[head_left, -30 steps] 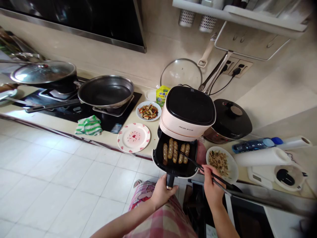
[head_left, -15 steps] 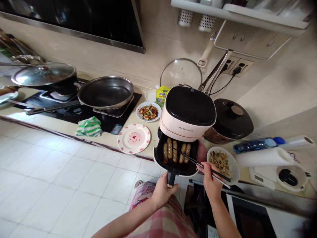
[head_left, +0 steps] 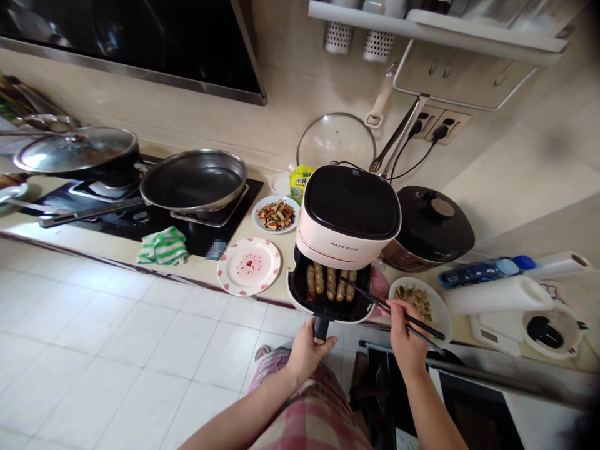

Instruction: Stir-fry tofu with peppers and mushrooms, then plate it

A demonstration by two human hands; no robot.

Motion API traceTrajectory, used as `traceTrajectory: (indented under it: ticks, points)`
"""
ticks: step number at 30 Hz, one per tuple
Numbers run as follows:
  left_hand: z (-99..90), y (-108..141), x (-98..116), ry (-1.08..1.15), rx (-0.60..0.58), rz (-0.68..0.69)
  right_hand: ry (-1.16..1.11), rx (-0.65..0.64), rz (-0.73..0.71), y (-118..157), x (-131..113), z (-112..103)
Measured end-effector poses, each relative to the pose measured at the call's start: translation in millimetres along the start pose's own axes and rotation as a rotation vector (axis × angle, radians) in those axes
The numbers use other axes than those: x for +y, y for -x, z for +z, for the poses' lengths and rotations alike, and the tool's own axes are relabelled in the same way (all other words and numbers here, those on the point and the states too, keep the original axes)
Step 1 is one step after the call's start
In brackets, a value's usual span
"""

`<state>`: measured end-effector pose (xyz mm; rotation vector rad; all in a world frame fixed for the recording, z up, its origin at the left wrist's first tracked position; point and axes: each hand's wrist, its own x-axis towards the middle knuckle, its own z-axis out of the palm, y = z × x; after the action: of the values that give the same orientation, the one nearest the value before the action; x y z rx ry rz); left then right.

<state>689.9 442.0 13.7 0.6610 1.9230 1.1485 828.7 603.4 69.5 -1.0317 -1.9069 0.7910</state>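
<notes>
Left grip [head_left: 307, 356] clamps the black plastic basket handle [head_left: 321, 328] steady (wise); right grip [head_left: 407, 337] pinches black chopsticks [head_left: 377, 302], tips reaching browned sausages [head_left: 331, 284] at ten o'clock.

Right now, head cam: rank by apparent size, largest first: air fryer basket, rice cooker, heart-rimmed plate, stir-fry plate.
1-2. Rice cooker and air fryer basket: they look about alike, and the basket sits nearer the camera, so I won't rank them.
3. Heart-rimmed plate.
4. Stir-fry plate.

With the air fryer [head_left: 347, 209] as reference, its basket [head_left: 294, 289] sits in front holding sausages [head_left: 330, 282], a rice cooker [head_left: 429, 225] stands right, a plate of stir-fry [head_left: 255, 219] lies behind-left, another plate [head_left: 225, 269] lies left, and a frying pan [head_left: 193, 181] lies farther left.
</notes>
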Motion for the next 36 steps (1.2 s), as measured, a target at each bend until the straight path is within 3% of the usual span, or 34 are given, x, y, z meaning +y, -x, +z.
traceTrajectory:
  ticks: [15, 24, 30, 36]
  points:
    - [1.1, -1.3, 3.3, 0.04, 0.054, 0.0, 0.059, -0.066, -0.105, 4.6, -5.8, 9.6]
    - [0.2, -16.0, 13.7, 0.057, 0.065, -0.014, 0.004, -0.02, -0.089, 0.9, 0.5, 7.5]
    - [0.4, -19.5, 14.4, 0.085, 0.049, -0.033, 0.209, -0.018, -0.287, -7.2, -13.2, -3.6]
    - [0.0, -18.9, 15.6, 0.087, 0.024, -0.049, 0.254, -0.085, -0.361, -12.5, -26.7, 5.8]
